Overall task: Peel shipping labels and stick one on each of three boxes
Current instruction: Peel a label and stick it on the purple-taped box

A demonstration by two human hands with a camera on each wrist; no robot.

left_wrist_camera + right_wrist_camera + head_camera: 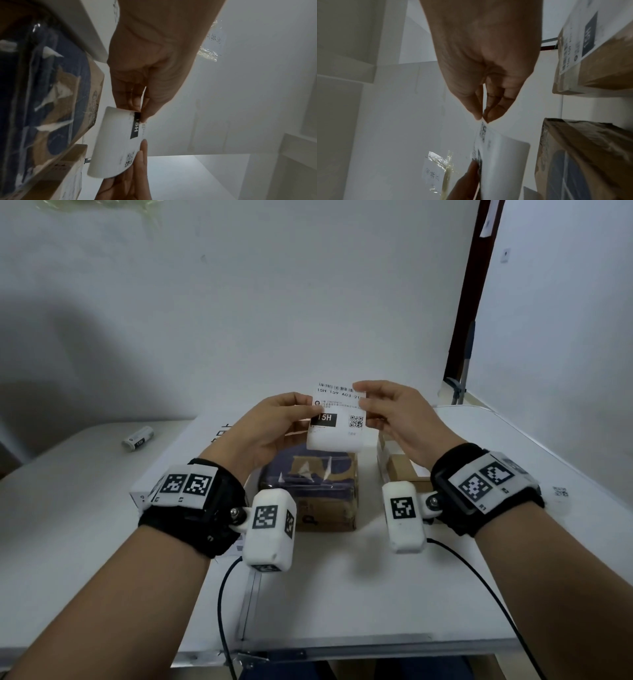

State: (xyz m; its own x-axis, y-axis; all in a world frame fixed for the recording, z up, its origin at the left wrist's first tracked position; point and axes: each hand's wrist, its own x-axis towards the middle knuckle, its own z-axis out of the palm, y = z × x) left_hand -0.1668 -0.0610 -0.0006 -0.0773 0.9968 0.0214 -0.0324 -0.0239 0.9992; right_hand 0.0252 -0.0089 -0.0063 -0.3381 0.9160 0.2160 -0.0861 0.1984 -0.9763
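- Label (337,416) sits upright in the air between my two hands, printed face toward me, above the taped box (310,491) on the table (342,594). I judge I hold it this high so I can work the edge apart without the sticky side catching on anything.
- My left hand (270,426) pinches the label's left edge near the black "15H" block, thumb in front and fingers behind. That steadies the sheet.
- My right hand (394,419) pinches the top right corner between thumb and fingertip; the right wrist view shows the two tips closed tight on the paper. A corner is where backing would most easily lift, so I take this to be the peeling step.
- Cardboard box (404,467) to my right, partly behind my wrist, already carries a printed label on top, as the right wrist view shows.
- Roll (138,437) of labels lies well apart on the far left of the table.
- I cannot tell whether backing has separated yet; the paper is blurred.
- A white box (191,440) under my left wrist is mostly covered, and its handwriting is unreadable.
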